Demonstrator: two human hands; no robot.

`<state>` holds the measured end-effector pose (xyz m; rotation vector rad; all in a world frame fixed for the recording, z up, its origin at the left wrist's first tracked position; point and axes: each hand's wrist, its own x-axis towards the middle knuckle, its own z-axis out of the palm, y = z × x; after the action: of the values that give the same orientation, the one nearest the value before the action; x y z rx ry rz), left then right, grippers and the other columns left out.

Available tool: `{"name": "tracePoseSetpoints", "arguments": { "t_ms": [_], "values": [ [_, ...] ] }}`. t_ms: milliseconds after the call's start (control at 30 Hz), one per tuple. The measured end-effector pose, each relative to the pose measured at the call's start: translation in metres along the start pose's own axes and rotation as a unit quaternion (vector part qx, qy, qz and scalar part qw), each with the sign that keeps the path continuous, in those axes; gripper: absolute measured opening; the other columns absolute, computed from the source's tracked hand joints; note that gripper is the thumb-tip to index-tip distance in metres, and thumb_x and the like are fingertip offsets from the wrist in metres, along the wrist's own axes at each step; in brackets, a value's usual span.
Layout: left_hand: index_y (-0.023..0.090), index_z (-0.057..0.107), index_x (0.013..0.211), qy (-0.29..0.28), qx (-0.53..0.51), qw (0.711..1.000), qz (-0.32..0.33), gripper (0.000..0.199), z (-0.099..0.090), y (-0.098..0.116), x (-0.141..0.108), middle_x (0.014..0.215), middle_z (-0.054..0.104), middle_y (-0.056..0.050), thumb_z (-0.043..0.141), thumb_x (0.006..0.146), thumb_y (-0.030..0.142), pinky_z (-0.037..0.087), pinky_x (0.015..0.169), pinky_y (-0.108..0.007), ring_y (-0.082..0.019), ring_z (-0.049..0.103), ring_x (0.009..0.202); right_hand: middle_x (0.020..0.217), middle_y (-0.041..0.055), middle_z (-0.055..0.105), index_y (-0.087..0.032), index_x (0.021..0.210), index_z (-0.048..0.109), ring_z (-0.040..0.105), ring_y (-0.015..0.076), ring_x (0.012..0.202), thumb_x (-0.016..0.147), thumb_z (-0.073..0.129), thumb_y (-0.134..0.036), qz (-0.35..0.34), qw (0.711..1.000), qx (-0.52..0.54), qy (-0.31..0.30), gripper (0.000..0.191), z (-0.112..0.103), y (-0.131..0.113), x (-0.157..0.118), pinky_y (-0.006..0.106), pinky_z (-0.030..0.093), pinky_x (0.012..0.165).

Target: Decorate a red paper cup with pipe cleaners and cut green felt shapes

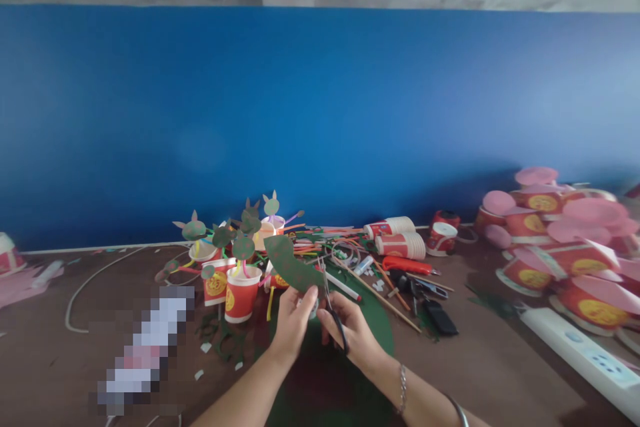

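My left hand (295, 320) pinches a curved strip of dark green paper (286, 261) near its lower right end. Black-handled scissors (327, 293) are gripped in my right hand (353, 330), their blades pointing up beside that same end of the strip. Whether the blades touch the paper I cannot tell. Below both hands lies a large dark green sheet (373, 327). Just left of the strip, red paper cups (243, 300) stand with green paper shapes on colourful stems rising from them.
Stacked paper cups (400, 245) lie on their sides behind a red-handled tool (407, 265). A marker (345, 285), a wooden stick (387, 307) and a black object (440, 317) are scattered nearby. Cups with pink paper (590, 213) pile up at right, behind a white power strip (585, 347).
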<state>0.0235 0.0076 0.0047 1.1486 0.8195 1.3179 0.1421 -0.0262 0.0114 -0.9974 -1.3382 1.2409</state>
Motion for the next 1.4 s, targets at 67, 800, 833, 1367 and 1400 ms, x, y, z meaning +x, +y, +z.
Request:
{"name": "tracePoseSetpoints", "arguments": {
  "t_ms": [67,800,833,1367,1400],
  "values": [
    [0.014,0.060,0.075,0.004,0.001,1.000,0.004,0.023,0.000,0.000,0.000,0.066,0.058,-0.001,0.062,0.077,0.036,0.041,0.062,-0.024,-0.013,0.052,0.064,0.048,-0.0066,0.046,-0.017,0.075,0.050,0.044,0.0075,0.041,0.070,0.066,-0.051,0.006,1.000,-0.003,0.003,0.039,0.000,0.000,0.000,0.019,0.035,0.040],
    [0.015,0.064,0.088,0.035,-0.022,0.999,0.006,0.027,0.000,-0.001,0.001,0.082,0.068,-0.005,0.064,0.075,0.039,0.045,0.074,-0.027,-0.017,0.061,0.077,0.046,-0.0085,0.043,-0.017,0.073,0.050,0.043,0.0066,0.037,0.071,0.067,-0.048,0.009,1.000,-0.008,0.002,0.035,-0.002,0.006,0.002,0.018,0.035,0.038],
    [0.015,0.064,0.088,0.035,-0.020,0.999,0.006,0.027,0.000,-0.001,0.001,0.081,0.068,-0.005,0.064,0.075,0.039,0.046,0.074,-0.027,-0.017,0.061,0.077,0.046,-0.0085,0.043,-0.017,0.072,0.049,0.043,0.0065,0.037,0.071,0.067,-0.047,0.010,1.000,-0.008,0.003,0.035,-0.002,0.006,0.003,0.018,0.036,0.037],
    [0.015,0.066,0.097,-0.076,0.060,0.995,0.027,0.031,0.004,0.011,-0.007,0.095,0.064,-0.008,0.062,0.076,0.038,0.043,0.085,-0.031,-0.021,0.057,0.090,0.042,-0.0053,0.049,-0.018,0.074,0.052,0.042,0.0092,0.037,0.070,0.065,-0.054,-0.010,0.990,0.021,0.139,0.038,-0.015,0.004,0.006,0.020,0.031,0.037],
    [0.016,0.066,0.097,-0.077,0.071,0.994,0.035,0.030,0.005,0.012,-0.007,0.098,0.064,-0.008,0.062,0.076,0.037,0.042,0.088,-0.031,-0.022,0.056,0.094,0.041,-0.0059,0.047,-0.018,0.072,0.051,0.042,0.0093,0.037,0.068,0.067,-0.053,-0.010,0.990,0.029,0.138,0.039,-0.015,0.005,0.007,0.021,0.031,0.038]
  ]
}}
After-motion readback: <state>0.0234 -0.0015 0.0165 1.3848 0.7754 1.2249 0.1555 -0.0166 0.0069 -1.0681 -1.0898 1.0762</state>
